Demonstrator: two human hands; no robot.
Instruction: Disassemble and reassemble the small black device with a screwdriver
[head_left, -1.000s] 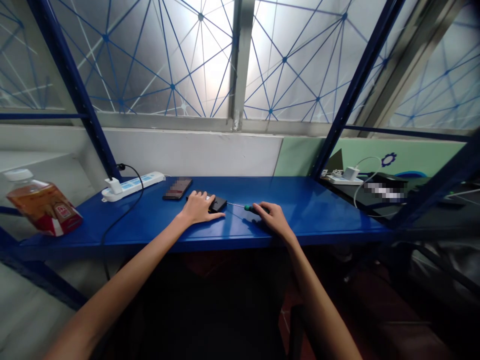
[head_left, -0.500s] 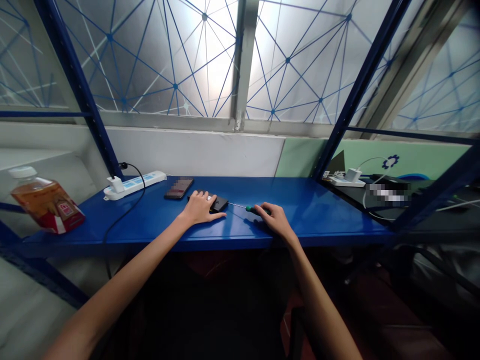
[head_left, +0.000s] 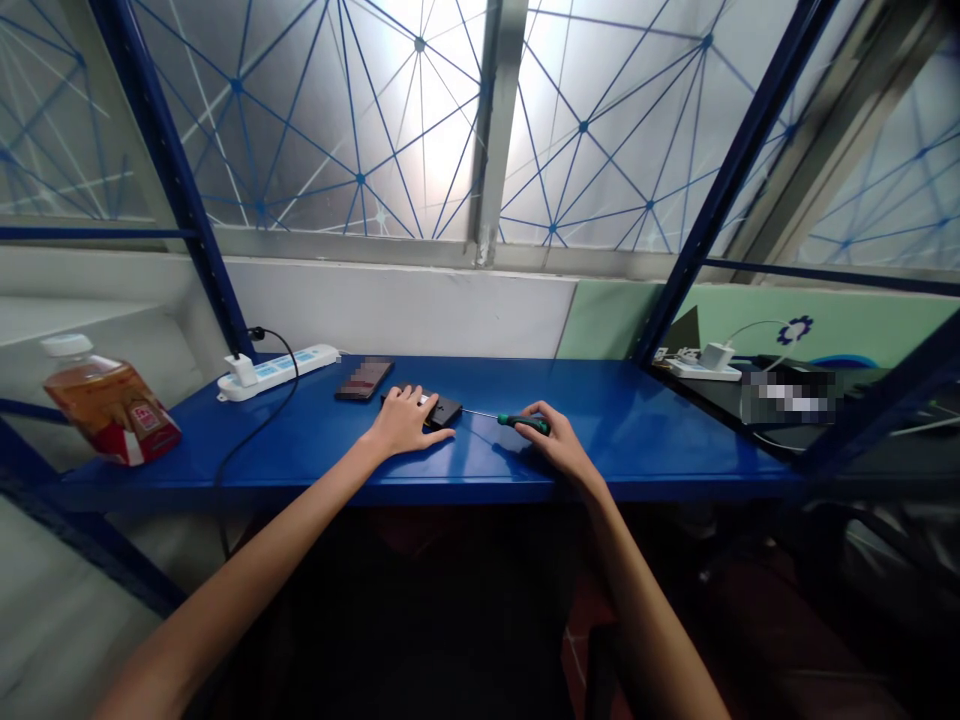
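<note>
My left hand (head_left: 405, 424) lies flat with fingers spread on a small black box (head_left: 444, 409) on the blue metal shelf (head_left: 637, 440). My right hand (head_left: 559, 444) is closed around the green-and-black handle of a screwdriver (head_left: 517, 422). The screwdriver's thin metal shaft points left toward the black box, its tip close to the box's right edge. A dark phone (head_left: 364, 378) lies just behind and to the left of my left hand.
A white power strip (head_left: 277, 369) with a plugged charger and a black cable sits at the back left. A bottle of amber drink (head_left: 109, 405) stands at the far left. Right of the blue upright (head_left: 720, 200) is another shelf with a white charger (head_left: 716, 358) and a black device.
Both hands hold nearly the same pose. The view has shifted slightly, and the screwdriver handle shows more clearly above my right hand.
</note>
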